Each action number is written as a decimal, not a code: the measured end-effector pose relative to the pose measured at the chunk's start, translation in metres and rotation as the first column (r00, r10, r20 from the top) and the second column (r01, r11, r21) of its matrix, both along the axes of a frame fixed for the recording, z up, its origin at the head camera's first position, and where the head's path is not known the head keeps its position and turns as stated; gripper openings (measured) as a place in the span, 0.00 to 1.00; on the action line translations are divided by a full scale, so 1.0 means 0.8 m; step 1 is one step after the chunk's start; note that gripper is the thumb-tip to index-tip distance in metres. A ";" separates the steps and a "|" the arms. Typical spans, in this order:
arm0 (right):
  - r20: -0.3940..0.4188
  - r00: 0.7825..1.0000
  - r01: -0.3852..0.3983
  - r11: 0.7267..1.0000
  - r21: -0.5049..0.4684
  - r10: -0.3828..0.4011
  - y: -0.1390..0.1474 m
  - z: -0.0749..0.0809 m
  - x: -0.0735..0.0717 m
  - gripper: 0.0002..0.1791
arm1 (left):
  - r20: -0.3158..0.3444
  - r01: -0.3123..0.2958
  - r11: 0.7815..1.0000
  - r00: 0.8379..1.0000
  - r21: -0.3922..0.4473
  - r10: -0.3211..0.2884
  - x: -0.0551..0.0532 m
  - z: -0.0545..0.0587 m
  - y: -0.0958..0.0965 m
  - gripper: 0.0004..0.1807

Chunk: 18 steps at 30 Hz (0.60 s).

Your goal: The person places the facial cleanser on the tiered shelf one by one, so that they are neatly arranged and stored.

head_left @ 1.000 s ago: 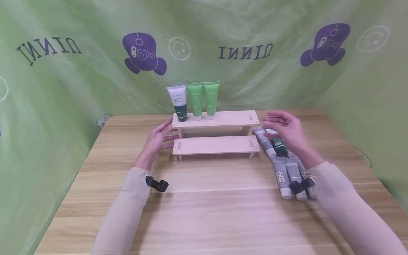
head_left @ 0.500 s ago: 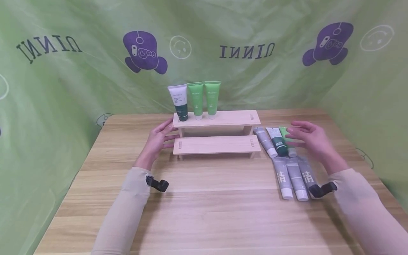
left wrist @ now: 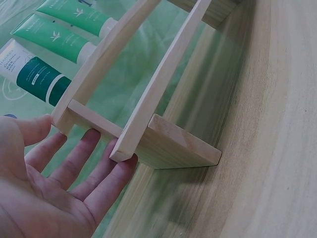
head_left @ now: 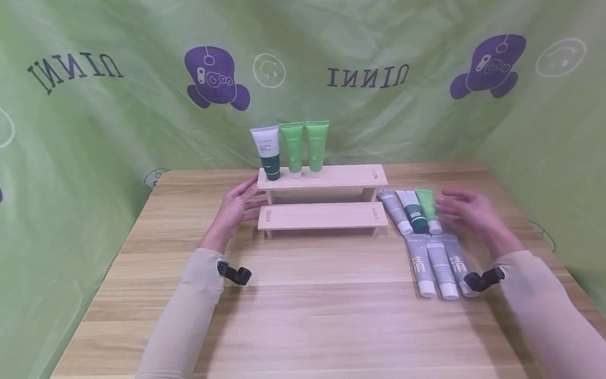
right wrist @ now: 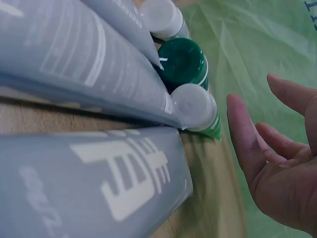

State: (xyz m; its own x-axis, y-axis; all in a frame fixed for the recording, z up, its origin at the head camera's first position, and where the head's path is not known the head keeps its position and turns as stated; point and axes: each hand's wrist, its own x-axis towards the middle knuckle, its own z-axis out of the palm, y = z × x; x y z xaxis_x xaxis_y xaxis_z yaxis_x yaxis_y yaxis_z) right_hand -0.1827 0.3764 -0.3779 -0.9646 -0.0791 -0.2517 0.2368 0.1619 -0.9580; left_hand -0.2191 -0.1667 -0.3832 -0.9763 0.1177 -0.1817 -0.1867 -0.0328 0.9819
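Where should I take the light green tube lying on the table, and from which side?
Probably mid-body on the light green tube, coming from its right: that flank faces the right grip, with no tube beside it, while the white-and-green tube lies close along its left.

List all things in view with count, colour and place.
Two-tier rack: 1, pale wood, on table
Standing bicolour tube: 1, white-green, upper tier
Standing green tubes: 2, green, upper tier
Lying grey tubes: 4, grey, right of rack
Lying bicolour tube: 1, white-green, right of rack
Lying green tube: 1, green, right of rack
Table: 1, wood, underneath
Printed curtain: 1, green, behind
Wrist cameras: 2, black, wrists
Sleeves: 2, beige, forearms
Left hand: 1, touching rack's left end
Right hand: 1, right of tubes
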 end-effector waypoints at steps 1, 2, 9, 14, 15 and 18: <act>0.009 1.000 0.000 1.000 0.014 0.000 0.002 -0.001 -0.001 0.42 | 0.000 0.000 1.000 1.000 -0.001 0.000 0.000 0.000 0.000 0.27; 0.017 1.000 0.000 1.000 0.022 -0.001 0.003 -0.003 -0.002 0.43 | 0.001 0.000 1.000 1.000 -0.003 0.000 0.000 0.000 0.000 0.27; 0.027 0.999 -0.036 0.988 0.148 0.032 0.009 -0.012 -0.008 0.43 | 0.001 0.001 1.000 1.000 -0.007 -0.001 0.000 0.001 0.000 0.27; 0.020 0.999 -0.051 0.967 0.251 0.048 0.008 -0.016 -0.012 0.43 | 0.003 -0.004 1.000 1.000 -0.003 0.004 0.000 0.000 0.000 0.27; 0.022 0.998 -0.056 0.961 0.269 0.051 0.009 -0.017 -0.013 0.43 | 0.003 -0.004 1.000 1.000 -0.003 0.004 0.000 0.000 0.000 0.27; 0.035 0.997 -0.073 0.941 0.330 0.065 0.008 -0.017 -0.014 0.43 | 0.001 -0.005 1.000 1.000 -0.002 0.005 0.000 -0.001 0.000 0.27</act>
State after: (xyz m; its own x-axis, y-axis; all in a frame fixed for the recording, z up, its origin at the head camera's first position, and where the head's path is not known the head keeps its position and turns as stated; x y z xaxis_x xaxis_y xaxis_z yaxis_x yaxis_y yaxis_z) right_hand -0.1941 0.3828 -0.3916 -0.9533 -0.0540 -0.2973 0.2351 0.4857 -0.8419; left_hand -0.2195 -0.1667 -0.3840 -0.9767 0.1120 -0.1833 -0.1879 -0.0319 0.9817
